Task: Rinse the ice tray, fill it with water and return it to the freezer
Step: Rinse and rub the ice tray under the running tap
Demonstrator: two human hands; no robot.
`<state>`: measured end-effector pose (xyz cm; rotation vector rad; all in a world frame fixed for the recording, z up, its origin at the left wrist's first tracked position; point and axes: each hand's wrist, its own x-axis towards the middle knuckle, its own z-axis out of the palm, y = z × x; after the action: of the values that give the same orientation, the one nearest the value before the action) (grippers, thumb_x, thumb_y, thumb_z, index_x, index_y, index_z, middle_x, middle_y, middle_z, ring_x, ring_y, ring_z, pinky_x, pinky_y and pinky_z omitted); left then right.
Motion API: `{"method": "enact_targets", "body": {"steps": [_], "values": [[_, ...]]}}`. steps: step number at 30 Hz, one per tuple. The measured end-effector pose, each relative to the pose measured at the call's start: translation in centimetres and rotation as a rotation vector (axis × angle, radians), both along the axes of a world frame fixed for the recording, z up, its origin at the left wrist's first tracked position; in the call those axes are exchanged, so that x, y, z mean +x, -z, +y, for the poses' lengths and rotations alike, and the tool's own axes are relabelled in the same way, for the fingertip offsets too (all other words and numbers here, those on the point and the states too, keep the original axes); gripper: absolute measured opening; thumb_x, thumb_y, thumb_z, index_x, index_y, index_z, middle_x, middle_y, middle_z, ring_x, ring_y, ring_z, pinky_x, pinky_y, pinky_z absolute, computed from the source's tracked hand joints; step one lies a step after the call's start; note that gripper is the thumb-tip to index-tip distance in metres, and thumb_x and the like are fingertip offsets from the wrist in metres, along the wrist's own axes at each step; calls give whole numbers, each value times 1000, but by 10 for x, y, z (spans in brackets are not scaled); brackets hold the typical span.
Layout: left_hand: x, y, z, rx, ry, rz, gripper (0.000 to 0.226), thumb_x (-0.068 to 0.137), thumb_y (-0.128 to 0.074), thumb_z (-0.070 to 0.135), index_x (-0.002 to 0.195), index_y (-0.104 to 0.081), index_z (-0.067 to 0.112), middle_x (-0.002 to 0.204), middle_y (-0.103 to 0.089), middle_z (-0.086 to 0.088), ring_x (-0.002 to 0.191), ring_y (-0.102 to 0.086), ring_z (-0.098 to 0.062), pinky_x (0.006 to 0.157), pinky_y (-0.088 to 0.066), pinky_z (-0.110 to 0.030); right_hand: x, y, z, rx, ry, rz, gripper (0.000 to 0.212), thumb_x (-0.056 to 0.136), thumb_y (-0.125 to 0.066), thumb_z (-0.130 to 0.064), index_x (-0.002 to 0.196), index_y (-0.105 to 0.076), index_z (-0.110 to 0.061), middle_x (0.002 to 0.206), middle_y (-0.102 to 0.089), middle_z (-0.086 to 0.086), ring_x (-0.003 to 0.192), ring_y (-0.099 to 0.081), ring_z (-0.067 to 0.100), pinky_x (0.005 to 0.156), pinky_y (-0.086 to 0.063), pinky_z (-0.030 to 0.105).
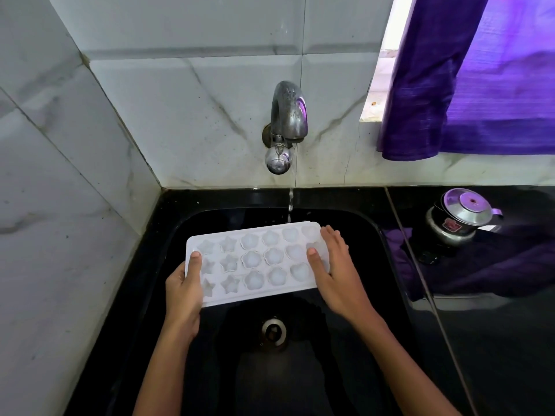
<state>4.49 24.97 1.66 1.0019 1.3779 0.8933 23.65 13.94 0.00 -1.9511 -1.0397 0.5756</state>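
A white ice tray with star and flower shaped cells is held level over the black sink. My left hand grips its left end, thumb on top. My right hand grips its right end, thumb on the top face and fingers spread over the last cells. A thin stream of water falls from the metal tap on the tiled wall and lands at the tray's far edge, near the right corner.
The sink drain lies below the tray. On the black counter to the right stands a small steel pot with a lid beside a dark cloth. A purple curtain hangs at the upper right.
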Motion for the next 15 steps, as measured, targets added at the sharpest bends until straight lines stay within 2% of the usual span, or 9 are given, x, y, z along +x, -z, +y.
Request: {"method": "enact_targets", "body": {"steps": [3, 5, 7, 10, 12, 15], "values": [[0, 0, 3, 6, -6, -2, 25, 98, -46, 31, 101, -62, 11, 85, -67, -1, 75, -65, -15, 58, -49, -26, 1, 1, 4, -44, -40, -111, 61, 100, -32, -43, 152, -13, -17, 161, -7, -4, 146, 7, 7, 113, 5, 20], [1, 1, 5, 12, -6, -7, 25, 98, -46, 31, 101, -62, 11, 84, -67, -1, 75, -65, -15, 58, -49, -26, 2, 0, 9, -84, -76, -239, 63, 100, -27, -46, 152, -11, -15, 161, -6, -2, 144, 10, 5, 112, 11, 20], [4, 1, 6, 19, -7, -14, 25, 98, -46, 30, 100, -61, 12, 85, -67, 0, 75, -65, -14, 58, -49, -26, 2, -1, 14, -136, -105, -407, 72, 95, -15, -56, 152, -7, -13, 161, -2, 2, 141, 15, 6, 112, 17, 22], [9, 1, 7, 35, -11, -18, 23, 99, -45, 30, 97, -61, 13, 84, -67, 1, 74, -65, -13, 52, -51, -21, 1, -3, 20, -213, -162, -651, 84, 88, 2, -65, 152, 1, -11, 158, 13, 4, 143, 22, 15, 114, 21, 31], [12, 1, 9, 60, -18, -6, 23, 99, -45, 31, 95, -61, 15, 83, -66, 2, 73, -64, -12, 48, -50, -17, -5, -4, 22, -214, -250, -693, 87, 87, 2, -68, 151, 3, -10, 157, 14, 5, 144, 22, 17, 115, 22, 33], [13, 3, 16, 93, -48, 12, 27, 98, -46, 33, 96, -62, 12, 83, -66, 2, 73, -64, -12, 56, -48, -22, -18, -4, 16, -184, -433, -663, 88, 88, -11, -72, 151, 9, -14, 158, 17, 2, 143, 25, 13, 114, 20, 29]]}}
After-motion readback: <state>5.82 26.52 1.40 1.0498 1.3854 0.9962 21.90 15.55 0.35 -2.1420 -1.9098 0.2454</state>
